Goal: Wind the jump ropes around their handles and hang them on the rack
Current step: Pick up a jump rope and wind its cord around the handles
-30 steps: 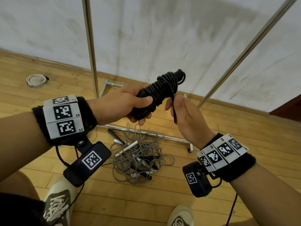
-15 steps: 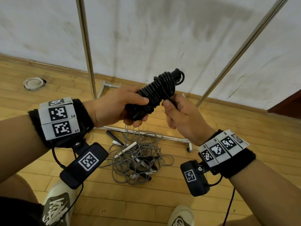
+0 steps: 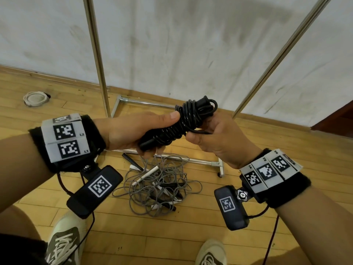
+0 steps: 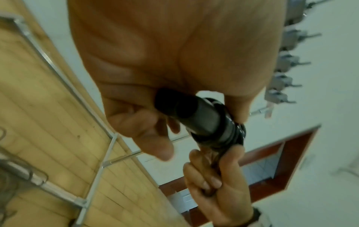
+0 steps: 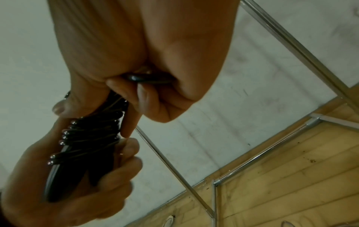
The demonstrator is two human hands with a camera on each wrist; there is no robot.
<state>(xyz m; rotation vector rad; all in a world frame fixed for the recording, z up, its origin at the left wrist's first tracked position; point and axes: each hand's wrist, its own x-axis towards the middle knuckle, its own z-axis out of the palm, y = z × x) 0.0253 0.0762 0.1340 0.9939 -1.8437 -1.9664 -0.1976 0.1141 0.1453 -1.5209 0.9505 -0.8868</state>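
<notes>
Jump rope [image 3: 183, 121], black and wound around its handles, is now sitting lower than a second ago; left hand [image 3: 133, 131] is gripping the handles, right hand [image 3: 219, 138] pinching the loose end. Rack [image 3: 99, 60] is standing behind on wooden floor [image 3: 248, 236], grey ropes [image 3: 158, 190] lying tangled below.

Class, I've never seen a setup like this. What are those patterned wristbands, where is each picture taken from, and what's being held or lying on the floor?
No robot here: a person wears marker bands and small cameras on both wrists. The wide picture comes from a head camera looking down; the other two look along each hand. The left hand grips a black jump rope wound around its handles. The right hand pinches the rope's loose end. On the wooden floor lies a tangled pile of grey jump ropes, beside the base of a metal rack.
</notes>
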